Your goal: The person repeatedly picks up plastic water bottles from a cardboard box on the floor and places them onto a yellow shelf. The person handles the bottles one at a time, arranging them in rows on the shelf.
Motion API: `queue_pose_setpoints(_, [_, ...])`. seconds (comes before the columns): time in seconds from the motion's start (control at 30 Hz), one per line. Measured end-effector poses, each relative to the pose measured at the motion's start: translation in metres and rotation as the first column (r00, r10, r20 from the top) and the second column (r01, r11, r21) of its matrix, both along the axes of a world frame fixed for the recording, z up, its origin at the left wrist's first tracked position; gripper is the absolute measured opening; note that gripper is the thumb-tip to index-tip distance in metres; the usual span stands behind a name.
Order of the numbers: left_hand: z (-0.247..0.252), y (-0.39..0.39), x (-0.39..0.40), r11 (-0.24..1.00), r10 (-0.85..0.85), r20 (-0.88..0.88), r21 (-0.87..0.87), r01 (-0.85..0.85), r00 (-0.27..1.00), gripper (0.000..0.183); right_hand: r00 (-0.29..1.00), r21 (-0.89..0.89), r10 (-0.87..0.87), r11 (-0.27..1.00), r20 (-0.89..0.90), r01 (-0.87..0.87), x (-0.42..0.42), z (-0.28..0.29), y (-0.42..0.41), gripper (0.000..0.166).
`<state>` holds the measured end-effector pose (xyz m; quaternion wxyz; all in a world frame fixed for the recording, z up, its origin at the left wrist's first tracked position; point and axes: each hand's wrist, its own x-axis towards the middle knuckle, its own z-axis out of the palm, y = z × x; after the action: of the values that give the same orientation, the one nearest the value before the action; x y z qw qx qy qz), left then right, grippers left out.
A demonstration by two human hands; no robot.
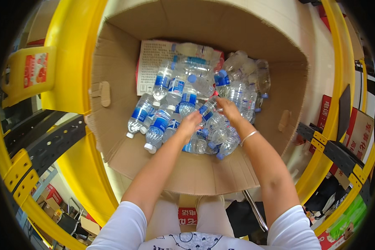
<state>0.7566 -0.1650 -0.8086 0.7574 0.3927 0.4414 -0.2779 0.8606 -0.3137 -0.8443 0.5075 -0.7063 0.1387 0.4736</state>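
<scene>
Inside a large open cardboard box (pixel 203 173), my left hand (pixel 190 123) and my right hand (pixel 227 108) hold a clear plastic bottle (pixel 208 109) with a blue label between them. The left is at its lower end, the right at its upper end. Around them lie several empty plastic bottles. On the left, a bottle (pixel 160 123) with a white cap rests near the box's front; another white-capped bottle (pixel 140 112) lies beside it. To the right, clear bottles with blue caps (pixel 220 156) are heaped together.
A printed cardboard sheet (pixel 150 65) lies under the bottles at the back left. Yellow rack posts (pixel 69 56) with black crossbars (pixel 54 137) flank the box. A yellow plastic jug (pixel 31 73) is at the left. A metal leg (pixel 255 211) shows below the box's front edge.
</scene>
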Motion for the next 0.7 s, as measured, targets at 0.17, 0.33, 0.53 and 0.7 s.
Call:
queue_pose_setpoints(0.17, [-0.06, -0.013, 0.041, 0.991, 0.125, 0.048, -0.052, -0.123, 0.991, 0.045, 0.907, -0.042, 0.157, 0.987, 0.39, -0.153, 0.031, -0.065, 0.028, 0.034])
queue_pose_setpoints(0.33, [-0.098, -0.028, 0.064, 0.993, 0.112, 0.163, 0.015, -0.116, 0.98, 0.047, 0.929, -0.093, 0.153, 0.987, 0.337, -0.129, 0.04, -0.109, 0.035, 0.035])
queue_pose_setpoints(0.53, [-0.084, -0.031, 0.06, 0.957, 0.25, 0.162, 0.108, -0.269, 0.955, 0.055, 0.873, -0.076, 0.175, 0.985, 0.455, -0.157, 0.02, -0.074, 0.027, 0.032])
queue_pose_setpoints(0.7, [-0.009, -0.009, 0.042, 0.925, -0.027, 0.327, 0.366, -0.1, 0.944, 0.048, 0.814, -0.006, 0.044, 0.999, 0.58, -0.05, -0.028, 0.022, 0.01, 0.025])
